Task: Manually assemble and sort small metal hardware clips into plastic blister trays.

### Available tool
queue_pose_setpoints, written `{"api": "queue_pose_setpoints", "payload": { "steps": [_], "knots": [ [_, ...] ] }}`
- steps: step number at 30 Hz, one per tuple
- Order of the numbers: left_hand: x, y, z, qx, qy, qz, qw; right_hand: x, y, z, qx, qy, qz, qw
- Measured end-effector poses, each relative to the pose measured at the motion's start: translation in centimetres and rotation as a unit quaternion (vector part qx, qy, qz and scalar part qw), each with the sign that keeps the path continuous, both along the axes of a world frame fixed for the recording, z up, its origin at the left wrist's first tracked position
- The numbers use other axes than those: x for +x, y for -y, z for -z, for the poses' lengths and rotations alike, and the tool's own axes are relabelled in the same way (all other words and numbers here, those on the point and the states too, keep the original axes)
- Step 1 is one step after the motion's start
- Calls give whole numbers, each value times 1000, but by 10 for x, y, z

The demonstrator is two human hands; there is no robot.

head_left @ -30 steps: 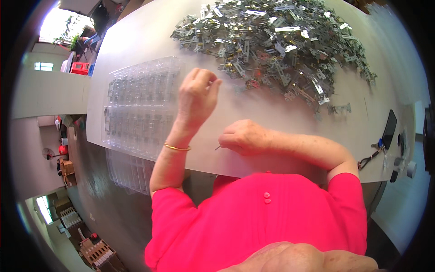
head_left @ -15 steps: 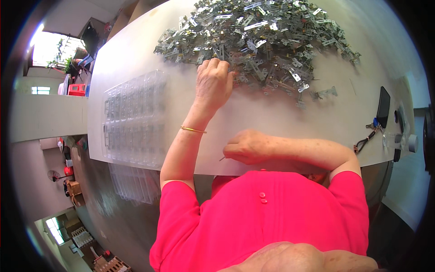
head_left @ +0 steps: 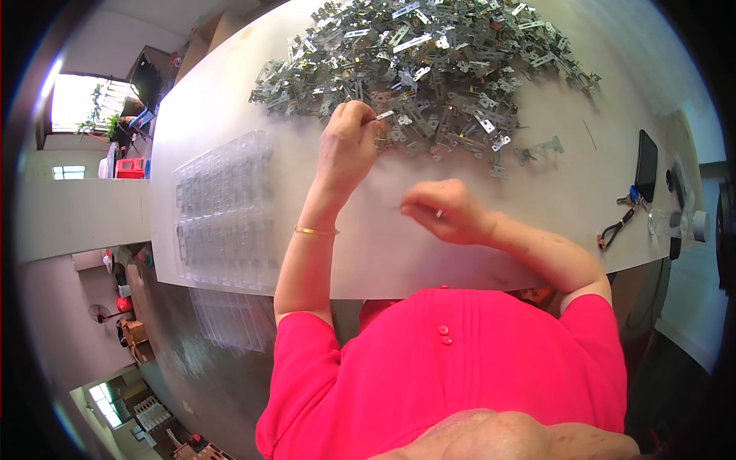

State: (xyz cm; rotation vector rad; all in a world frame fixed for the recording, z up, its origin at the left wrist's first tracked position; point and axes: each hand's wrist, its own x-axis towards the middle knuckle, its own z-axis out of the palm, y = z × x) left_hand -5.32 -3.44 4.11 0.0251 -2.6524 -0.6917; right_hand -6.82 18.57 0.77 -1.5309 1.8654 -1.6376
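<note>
A big pile of small silvery metal brackets (head_left: 441, 84) covers the far middle of the table. My left hand (head_left: 346, 149) is at the pile's near edge, fingers pinched, with a small metal bracket (head_left: 385, 115) at the fingertips. My right hand (head_left: 452, 211) hovers over the table nearer my body, its fingers curled and slightly blurred. A tiny pale bit shows at its fingers, and I cannot make out what it is. To the left lies a clear plastic compartment tray (head_left: 226, 207) with metal pieces showing through it.
More clear trays (head_left: 234, 318) jut out below the table's near left edge. On the right are a black phone (head_left: 647, 166), keys on a dark strap (head_left: 616, 228) and a clear bottle with a white cap (head_left: 700, 226). A loose bracket (head_left: 543, 149) lies right of the pile.
My left hand has drawn back slightly from the pile, a bracket now showing at its fingertips. My right hand has risen away from my body; the thin piece seen at its fingers no longer shows clearly.
</note>
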Motion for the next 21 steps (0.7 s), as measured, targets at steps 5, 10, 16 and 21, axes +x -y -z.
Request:
{"api": "queue_pose_setpoints", "payload": {
  "steps": [5, 10, 16, 21],
  "knots": [
    [22, -20, -8, 530, 111, 43, 840, -12, -8, -5, -48, 227, 147, 962],
    [26, -36, 17, 673, 216, 102, 700, -19, -7, -8, -63, 288, 176, 939],
    [24, -43, 32, 677, 221, 89, 696, -18, -11, -3, -7, 283, 210, 936],
    [29, -44, 31, 623, 196, 42, 756, -14, -7, -4, 15, 271, 205, 940]
  ]
}}
